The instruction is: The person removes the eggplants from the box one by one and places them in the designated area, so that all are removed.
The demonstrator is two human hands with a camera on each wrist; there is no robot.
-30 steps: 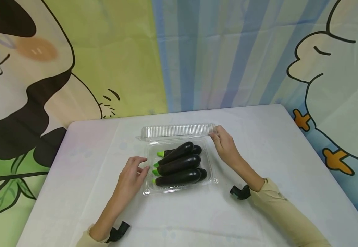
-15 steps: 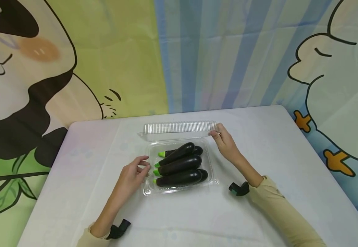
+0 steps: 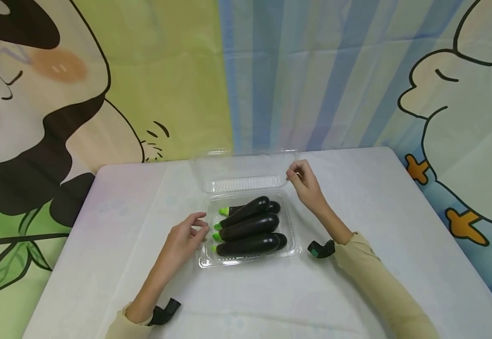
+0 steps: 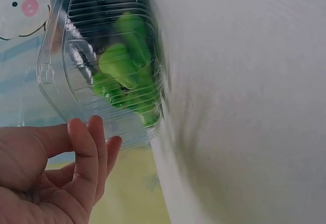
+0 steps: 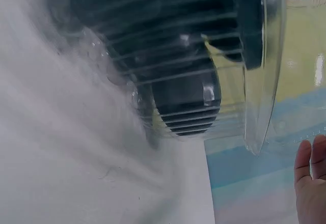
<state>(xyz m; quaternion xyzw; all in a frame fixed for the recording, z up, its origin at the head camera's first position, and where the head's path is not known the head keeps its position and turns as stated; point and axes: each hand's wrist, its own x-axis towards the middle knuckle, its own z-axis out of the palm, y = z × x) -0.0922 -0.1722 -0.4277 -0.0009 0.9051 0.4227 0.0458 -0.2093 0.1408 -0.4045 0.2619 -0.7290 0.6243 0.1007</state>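
In the head view a clear plastic clamshell box [image 3: 202, 262] holds several dark eggplants [image 3: 249, 227] with green stem ends pointing left. Its hinged lid [image 3: 246, 169] is raised along the far side, tilted up at an angle I cannot measure. The right hand [image 3: 305, 184] pinches the lid's right edge; in the right wrist view only two fingertips [image 5: 303, 155] show beside it. Against the box's left rim, the left hand [image 3: 182, 239] touches with loosely bent fingers. Green stem ends [image 4: 122, 66] show through the ribbed side in the left wrist view.
The box stands on a white cloth-covered table [image 3: 246, 296]. Behind the table hangs a printed backdrop [image 3: 178, 84] with cartoon animals and stripes. A black wrist mount sits on each arm, near the tan sleeves.
The lid has swung upward and back, its far rim rising higher in the head view. The right hand has moved slightly up and left with it. The left hand stays at the box's left edge.
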